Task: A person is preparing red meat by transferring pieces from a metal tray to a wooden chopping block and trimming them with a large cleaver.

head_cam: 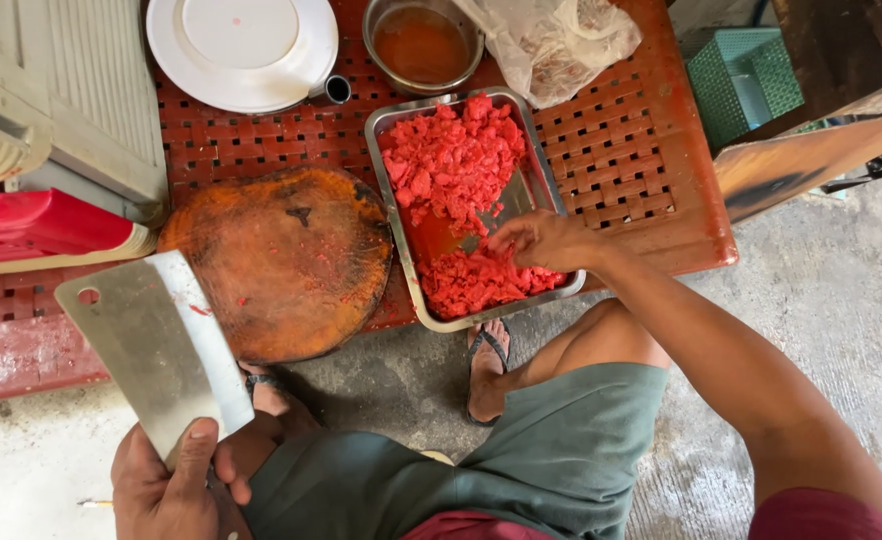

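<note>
Meat: red chopped pieces (453, 160) heaped in the far part of the steel tray (384, 190), with a second, smaller heap (476, 282) at its near end; a bare strip of tray floor lies between the two, so we read the pile as being parted by hand.
Right hand: our right hand (541, 240) reaches into the tray from the right, fingers curled down and bunched onto the near heap; we cannot tell whether they pinch pieces or only rake them.
Left hand: our left hand (166, 485) is closed round the handle of a broad cleaver (156, 345), thumb laid along the blade's base. We hold it near and left, blade raised off the board and well away from the other hand.
Chopping board: round, wooden, stained orange-red (281, 265), just left of the tray and touching its side, which keeps the path from board to tray short; only red flecks lie on it.
Table: low red lattice top (616, 150) bearing board and tray.
Far edge: white plate (241, 45) far left; metal bowl of orange-brown liquid (423, 42) beyond the tray; crumpled plastic bag (551, 45) to its right.
Off the table: green basket (746, 80), far right.
</note>
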